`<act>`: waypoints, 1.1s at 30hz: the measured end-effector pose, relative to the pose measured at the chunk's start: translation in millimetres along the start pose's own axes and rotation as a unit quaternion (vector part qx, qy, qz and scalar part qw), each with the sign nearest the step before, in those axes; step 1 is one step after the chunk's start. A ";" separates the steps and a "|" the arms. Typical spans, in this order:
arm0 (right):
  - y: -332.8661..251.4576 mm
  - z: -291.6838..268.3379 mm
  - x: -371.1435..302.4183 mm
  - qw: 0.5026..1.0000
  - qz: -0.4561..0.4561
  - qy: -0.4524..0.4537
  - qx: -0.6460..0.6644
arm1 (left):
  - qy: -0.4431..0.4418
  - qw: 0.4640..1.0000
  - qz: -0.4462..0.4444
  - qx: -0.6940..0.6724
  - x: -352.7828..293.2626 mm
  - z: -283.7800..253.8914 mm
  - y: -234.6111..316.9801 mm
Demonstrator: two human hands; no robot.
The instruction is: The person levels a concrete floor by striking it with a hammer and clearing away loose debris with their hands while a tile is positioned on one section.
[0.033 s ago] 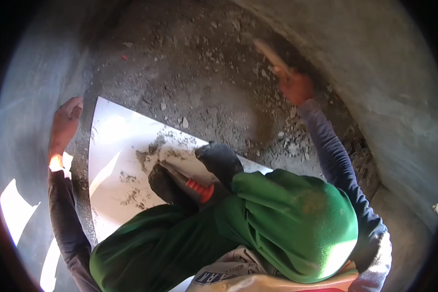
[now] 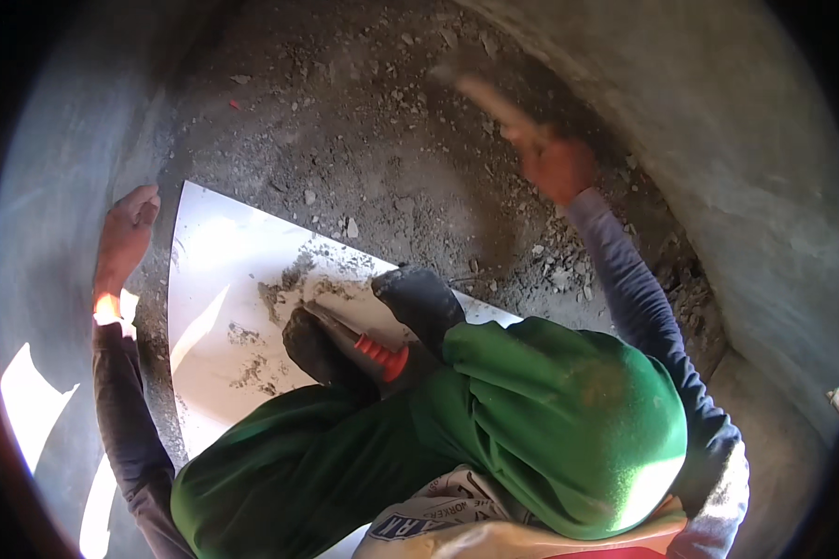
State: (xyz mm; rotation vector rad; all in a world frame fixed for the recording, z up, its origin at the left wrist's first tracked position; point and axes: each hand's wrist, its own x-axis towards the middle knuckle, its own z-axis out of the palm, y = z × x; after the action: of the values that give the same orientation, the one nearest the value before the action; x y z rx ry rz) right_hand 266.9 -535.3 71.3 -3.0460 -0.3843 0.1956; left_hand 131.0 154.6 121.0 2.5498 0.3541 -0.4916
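Right hand (image 2: 555,166) grips a blurred tool (image 2: 489,102) — its head indistinct.

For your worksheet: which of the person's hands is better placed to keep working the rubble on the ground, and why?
Probably the right hand: it grips a blurred wooden-handled tool over the rubble. The left hand is pressed flat against the wall.

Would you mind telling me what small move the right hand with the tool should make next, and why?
Probably a short stroke down into the rubble by the wall. The right hand is raised and blurred, gripping a wooden-handled tool above loose debris, while the left hand rests against the curved wall and the white sheet already holds some grit.
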 end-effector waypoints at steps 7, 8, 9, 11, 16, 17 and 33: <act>54.9 4.1 13.9 0.984 -0.162 -0.074 0.008 | 0.004 0.999 0.022 -0.038 20.5 -6.9 33.1; 57.4 1.0 21.0 0.992 -0.030 -0.122 0.004 | 0.014 0.998 0.030 -0.057 20.6 -9.8 28.8; 55.7 2.3 18.3 0.992 0.051 -0.112 -0.002 | 0.018 0.998 0.030 -0.057 17.6 -9.7 24.8; 32.4 4.3 2.4 0.985 0.130 -0.112 -0.006 | 0.007 0.999 -0.018 -0.035 3.6 -0.1 17.8; -40.9 -35.4 -17.8 0.933 -0.355 0.015 0.058 | -0.010 1.000 -0.001 0.019 11.1 9.8 20.2; -3.4 -19.2 -0.8 0.928 -0.369 -0.016 0.044 | -0.011 1.000 -0.013 -0.013 12.4 3.3 22.6; 79.4 -12.8 3.2 0.988 0.119 -0.070 -0.071 | 0.030 0.999 0.009 -0.043 21.0 -11.7 15.6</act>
State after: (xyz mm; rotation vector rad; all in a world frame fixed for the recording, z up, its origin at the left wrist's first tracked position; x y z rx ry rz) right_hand 291.0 -612.0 77.2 -3.2233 -0.0409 0.4130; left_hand 158.4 151.0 128.7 2.4863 0.3663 -0.3868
